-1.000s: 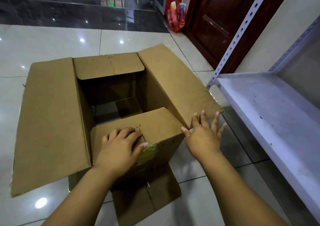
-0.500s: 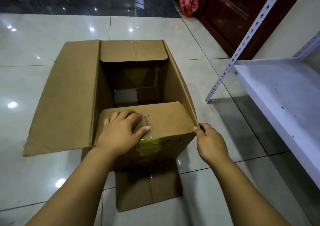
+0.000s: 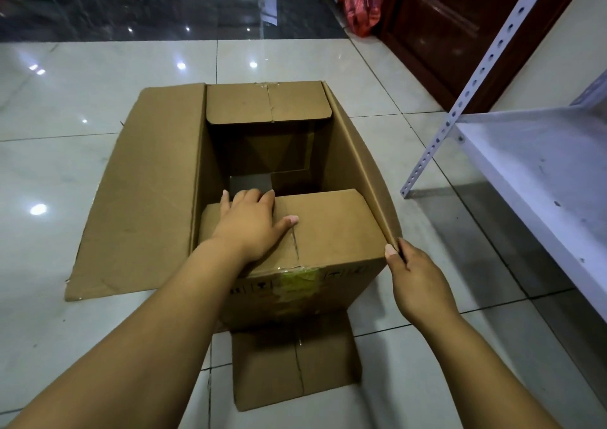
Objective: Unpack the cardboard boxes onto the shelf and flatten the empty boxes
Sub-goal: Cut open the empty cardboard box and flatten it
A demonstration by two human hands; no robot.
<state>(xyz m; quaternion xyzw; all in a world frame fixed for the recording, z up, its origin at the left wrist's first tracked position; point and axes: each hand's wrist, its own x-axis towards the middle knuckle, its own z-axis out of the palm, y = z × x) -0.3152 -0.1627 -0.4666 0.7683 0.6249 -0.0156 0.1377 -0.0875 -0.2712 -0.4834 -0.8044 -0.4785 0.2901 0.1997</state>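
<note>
An open brown cardboard box (image 3: 141,192) stands on the tiled floor in front of me, and floor tile shows through the gap at its bottom. My left hand (image 3: 251,223) lies flat on the near top flap (image 3: 331,225), which is folded inward. My right hand (image 3: 417,281) pinches the near corner of the long right flap (image 3: 358,166), which stands nearly upright. The long left flap lies spread outward. The far flap is folded in. A bottom flap (image 3: 292,366) sticks out on the floor toward me.
A white metal shelf (image 3: 542,179) with a perforated upright (image 3: 466,90) stands at the right, its board bare. A dark wooden door (image 3: 453,28) and a red bag (image 3: 361,5) are at the far right. Glossy tiles surround the box.
My right hand went from open beside the box to pinching the right flap's corner, and that flap rose from splayed out to nearly upright. My left hand slid forward to the near flap's inner edge.
</note>
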